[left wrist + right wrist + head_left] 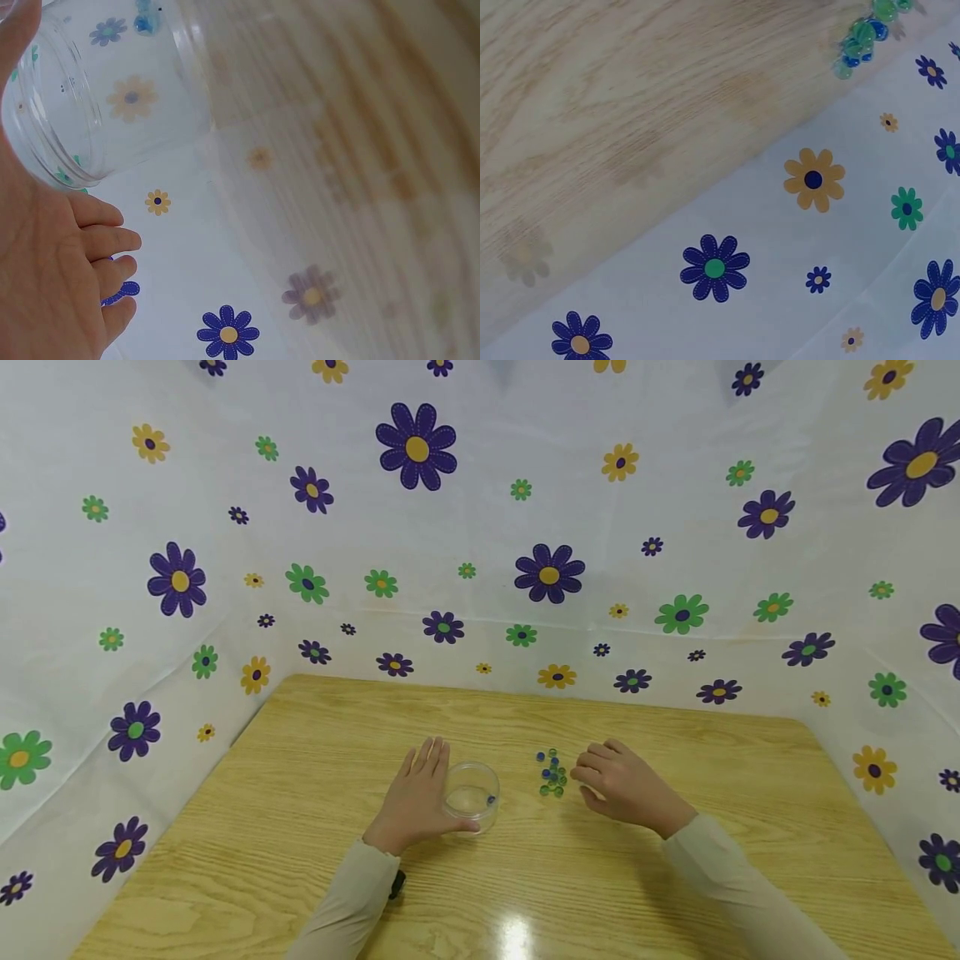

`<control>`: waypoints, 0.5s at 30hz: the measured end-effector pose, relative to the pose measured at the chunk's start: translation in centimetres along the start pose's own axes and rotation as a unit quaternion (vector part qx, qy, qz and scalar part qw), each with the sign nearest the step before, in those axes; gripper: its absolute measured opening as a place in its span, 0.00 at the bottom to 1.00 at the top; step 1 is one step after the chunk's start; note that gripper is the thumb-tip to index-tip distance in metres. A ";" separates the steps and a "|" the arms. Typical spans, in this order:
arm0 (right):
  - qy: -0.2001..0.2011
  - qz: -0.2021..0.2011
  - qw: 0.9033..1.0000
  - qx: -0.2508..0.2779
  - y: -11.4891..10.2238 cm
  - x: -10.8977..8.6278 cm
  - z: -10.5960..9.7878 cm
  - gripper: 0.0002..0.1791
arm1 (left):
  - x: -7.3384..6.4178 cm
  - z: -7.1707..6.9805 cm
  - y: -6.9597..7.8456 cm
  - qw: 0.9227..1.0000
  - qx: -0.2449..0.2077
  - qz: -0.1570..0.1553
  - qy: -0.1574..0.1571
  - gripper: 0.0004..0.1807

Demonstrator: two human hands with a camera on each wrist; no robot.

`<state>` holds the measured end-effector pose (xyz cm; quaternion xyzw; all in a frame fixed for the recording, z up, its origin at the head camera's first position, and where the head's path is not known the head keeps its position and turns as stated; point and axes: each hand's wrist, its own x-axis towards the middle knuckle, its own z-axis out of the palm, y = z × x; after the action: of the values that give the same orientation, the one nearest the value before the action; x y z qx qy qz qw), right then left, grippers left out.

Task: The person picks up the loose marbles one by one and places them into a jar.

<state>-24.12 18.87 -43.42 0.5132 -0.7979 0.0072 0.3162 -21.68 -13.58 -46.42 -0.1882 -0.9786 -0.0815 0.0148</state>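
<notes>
Near the middle of the wooden tabletop, an upright clear jar, open at the top, with a blue marble inside by the right wall. Against the left side of the jar, the left hand, spread wide: four fingers nearly straight and pointing far, thumb stretched along the near side, no firm curl around the glass-clear wall. To the right of the jar and apart from it, a loose cluster of blue and green marbles. Just right of the cluster, the right hand, fingers bent and pointing left, thumb lower and nearer; impossible to tell how far open, or whether anything in hold. On both arms, pale long sleeves. Beyond the far edge, a white cloth with purple, yellow and green flowers.
</notes>
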 end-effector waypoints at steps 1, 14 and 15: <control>0.001 0.000 1.000 0.000 -0.1 0.2 -0.1 0.14 | 0.0 0.0 0.0 1.000 -0.001 0.001 0.000 0.69; 0.016 -0.003 1.000 -0.008 -1.2 2.1 -1.0 0.11 | 0.0 0.2 -0.2 1.000 0.004 0.005 0.005 0.69; 0.020 -0.004 1.000 -0.008 -1.3 2.3 -1.0 0.11 | 0.0 0.2 -0.2 1.000 0.004 0.005 0.005 0.69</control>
<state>-23.17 16.73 -41.88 0.5139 -0.7893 0.0094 0.3359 -21.73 -13.69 -46.62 -0.1927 -0.9779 -0.0785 0.0209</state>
